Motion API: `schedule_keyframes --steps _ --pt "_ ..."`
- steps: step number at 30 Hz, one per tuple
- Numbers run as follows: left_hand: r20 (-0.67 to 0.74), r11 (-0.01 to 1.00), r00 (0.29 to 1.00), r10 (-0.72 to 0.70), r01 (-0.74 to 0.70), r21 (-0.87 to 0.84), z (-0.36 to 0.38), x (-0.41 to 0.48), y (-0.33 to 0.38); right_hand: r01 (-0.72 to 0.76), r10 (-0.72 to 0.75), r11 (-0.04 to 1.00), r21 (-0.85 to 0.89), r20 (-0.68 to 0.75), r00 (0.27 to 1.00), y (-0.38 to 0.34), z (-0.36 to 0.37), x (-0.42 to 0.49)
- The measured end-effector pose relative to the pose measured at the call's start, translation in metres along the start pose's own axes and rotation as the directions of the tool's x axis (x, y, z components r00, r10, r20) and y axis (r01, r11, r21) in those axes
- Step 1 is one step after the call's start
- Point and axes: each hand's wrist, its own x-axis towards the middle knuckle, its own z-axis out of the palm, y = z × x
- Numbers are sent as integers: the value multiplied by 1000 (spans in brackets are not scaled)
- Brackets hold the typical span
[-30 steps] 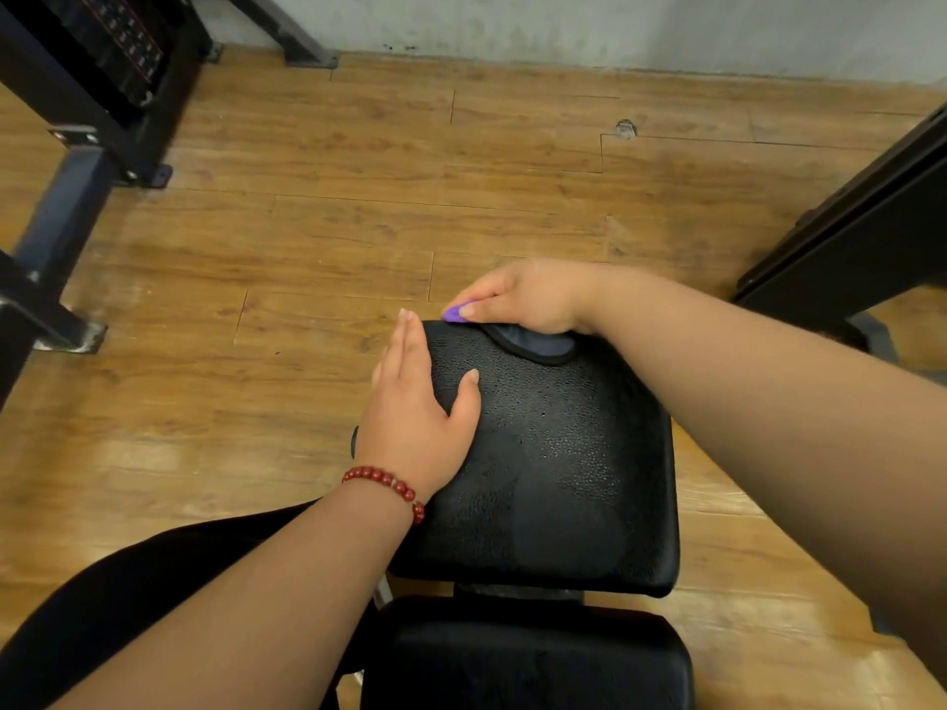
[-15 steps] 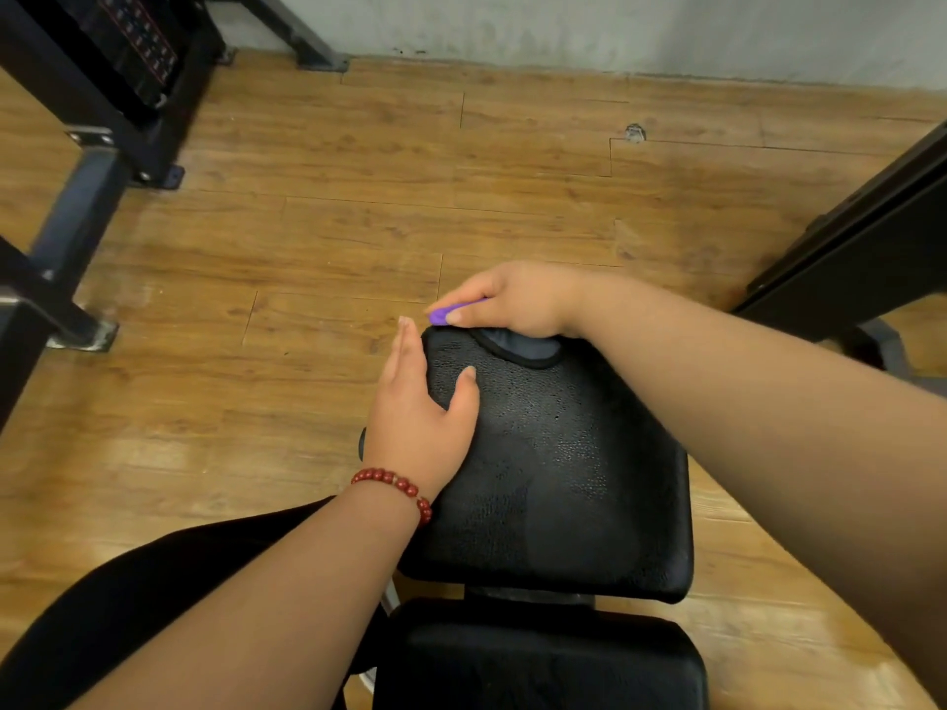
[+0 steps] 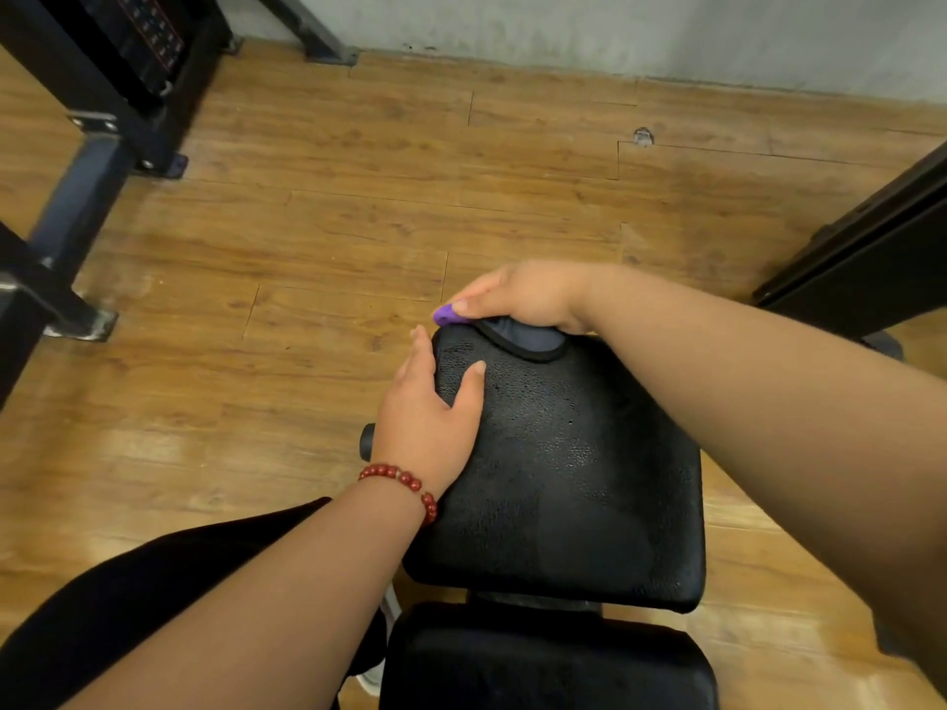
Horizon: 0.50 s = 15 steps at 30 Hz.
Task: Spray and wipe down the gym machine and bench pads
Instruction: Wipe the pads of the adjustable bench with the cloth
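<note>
- The wood floor [image 3: 333, 238] spreads out past both of my hands.
- The black bench pad [image 3: 563, 479] lies under my hands. Both hands are at its far end.
- A black machine frame [image 3: 92, 74] stands far off to the left of my left hand.
- A second black pad [image 3: 538, 668] sits nearer to me than my hands, just behind the first pad.
- My left hand [image 3: 425, 417] lies flat on the pad's left far corner, with the fingers straight and the thumb spread. It holds nothing.
- My right hand [image 3: 528, 294] is curled over the cloth on the pad's far edge.
- The grey cloth [image 3: 528, 338] peeks out under my right hand, and its purple tip [image 3: 447, 315] shows by my fingertip.
- A red bead bracelet [image 3: 405, 479] is on my left wrist.
</note>
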Motion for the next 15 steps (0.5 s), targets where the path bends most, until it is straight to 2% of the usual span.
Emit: schedule_keyframes --steps 3,6,11,15 --pt "19 1000 1000 -18 18 -15 0 -1 0 -102 97 992 68 80 992 13 -17 -8" --pt "13 1000 1000 -16 17 -16 1 0 0 -140 128 981 133 99 987 16 -19 -6" --pt "13 1000 1000 -9 10 -18 1 1 0 -138 137 990 13 80 987 7 -6 16" --pt "21 999 1000 -18 19 -32 1 1 -2 -227 218 973 33 169 961 16 -19 2"
